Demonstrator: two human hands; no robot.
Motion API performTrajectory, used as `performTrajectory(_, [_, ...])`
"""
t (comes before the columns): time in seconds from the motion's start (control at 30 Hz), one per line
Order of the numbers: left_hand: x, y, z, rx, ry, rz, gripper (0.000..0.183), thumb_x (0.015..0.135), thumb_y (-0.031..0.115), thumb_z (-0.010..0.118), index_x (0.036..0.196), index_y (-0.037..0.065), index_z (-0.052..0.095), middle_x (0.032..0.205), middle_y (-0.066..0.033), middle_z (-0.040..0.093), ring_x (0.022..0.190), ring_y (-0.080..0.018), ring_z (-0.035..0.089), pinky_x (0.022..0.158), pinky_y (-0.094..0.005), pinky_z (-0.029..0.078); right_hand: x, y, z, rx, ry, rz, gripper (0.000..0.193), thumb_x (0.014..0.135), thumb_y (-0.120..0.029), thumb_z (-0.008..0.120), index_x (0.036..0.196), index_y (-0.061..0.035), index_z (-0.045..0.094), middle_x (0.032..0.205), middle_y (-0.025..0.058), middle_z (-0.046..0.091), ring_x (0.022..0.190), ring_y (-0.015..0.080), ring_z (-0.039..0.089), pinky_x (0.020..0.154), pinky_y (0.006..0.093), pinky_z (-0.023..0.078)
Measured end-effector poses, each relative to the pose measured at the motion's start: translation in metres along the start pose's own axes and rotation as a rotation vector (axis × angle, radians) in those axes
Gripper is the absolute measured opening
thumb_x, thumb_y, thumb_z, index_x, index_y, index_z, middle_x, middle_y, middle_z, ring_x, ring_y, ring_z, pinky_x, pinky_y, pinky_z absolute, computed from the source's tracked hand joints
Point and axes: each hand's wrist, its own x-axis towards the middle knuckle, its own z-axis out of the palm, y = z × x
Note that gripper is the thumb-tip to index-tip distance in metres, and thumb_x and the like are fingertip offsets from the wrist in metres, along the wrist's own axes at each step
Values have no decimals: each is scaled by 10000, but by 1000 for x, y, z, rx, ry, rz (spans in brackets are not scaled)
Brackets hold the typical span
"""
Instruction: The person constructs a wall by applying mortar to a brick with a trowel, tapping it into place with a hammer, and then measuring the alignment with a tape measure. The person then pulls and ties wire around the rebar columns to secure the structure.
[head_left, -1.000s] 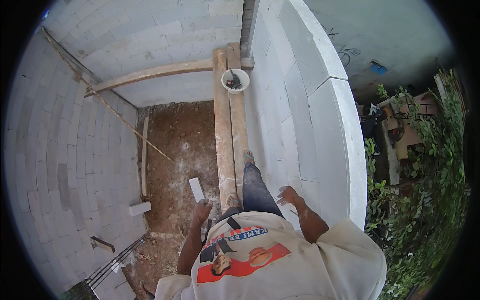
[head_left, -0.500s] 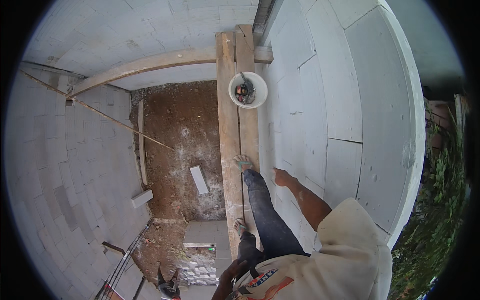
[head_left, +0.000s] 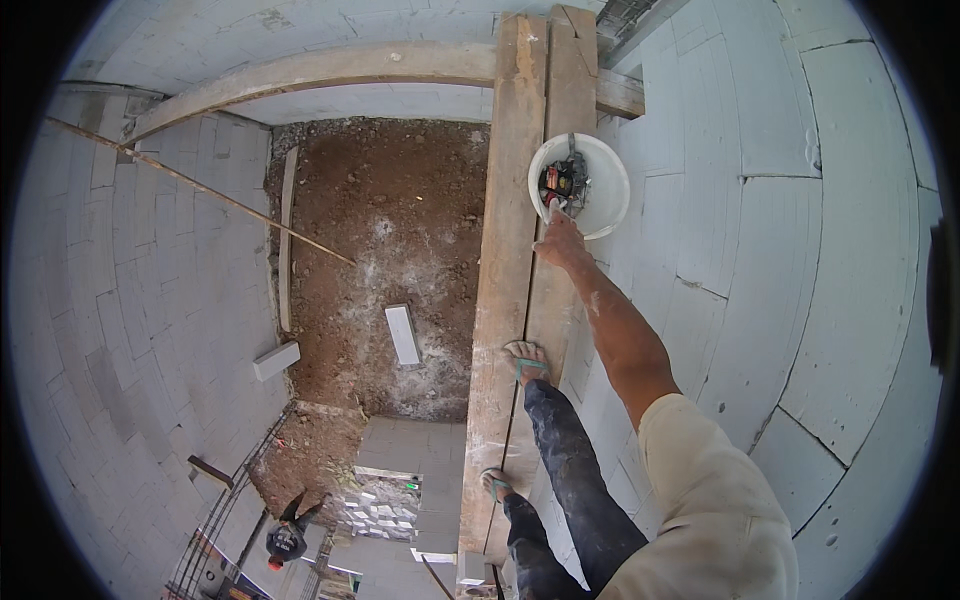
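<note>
My right hand [head_left: 562, 240] reaches forward to the near rim of a white round bucket [head_left: 612, 205]. Its fingers stretch over the rim toward the tools inside, with the thumb apart from them. Dark power-tool-like items with red parts [head_left: 560, 183] lie in the bucket, their exact kind hard to make out. The bucket stands on two long wooden planks [head_left: 505, 255], side by side against the block wall. Both my feet, in flip-flops, are on these planks. My left hand is out of view.
Below on the left lies a dirt floor [head_left: 380, 260] with a loose white block [head_left: 402, 334]. A wooden crossbeam [head_left: 350, 70] meets the planks at the far end. A light block wall [head_left: 740, 290] rises along the right. Another person [head_left: 287, 540] is far below.
My right hand has moved from beside the wall forward to the bucket. My body leans forward and the view has shifted. My left hand, earlier near my waist, has left the view.
</note>
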Motion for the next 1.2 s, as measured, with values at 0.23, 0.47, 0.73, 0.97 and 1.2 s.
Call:
performTrajectory(0.23, [-21,-22,56,-121,20,17,1054,898,712,644,1670,179,163,1665,-258,285,1520,-500,281,1209,-630,267,-7,36,-37,419,153,-107,597,785,-279,817,1258,19,606,1179,218,689,1098,348,653,950,445,520])
performTrajectory(0.47, [-89,-29,95,-232,-99,-19,1062,903,732,564,1683,212,65,1697,-284,128,1511,-605,169,1189,-721,218,-122,13,-75,474,-136,-214,305,907,-265,751,1029,13,730,853,83,718,743,200,645,705,393,503])
performTrajectory(0.73, [-89,-103,142,-744,79,230,869,904,413,554,1677,277,181,1706,-243,187,1554,-496,204,1251,-605,219,-384,-121,-43,3,-381,-379,392,981,-322,675,837,40,716,644,58,597,583,186,539,545,400,428])
performTrajectory(0.97, [38,-185,240,-1067,571,608,676,855,326,581,1474,57,535,1427,-306,573,1354,-431,538,1134,-484,431,-606,-237,21,-260,-740,-697,275,1002,-252,668,855,-21,682,578,-9,501,456,112,479,422,310,370])
performTrajectory(1.2, [-1,-323,313,-1677,428,399,572,887,283,584,1369,-23,621,1426,-314,579,1317,-412,585,1105,-442,465,-736,-302,160,-599,-749,-1156,103,948,-122,665,905,-29,678,656,37,617,515,110,526,467,296,391])
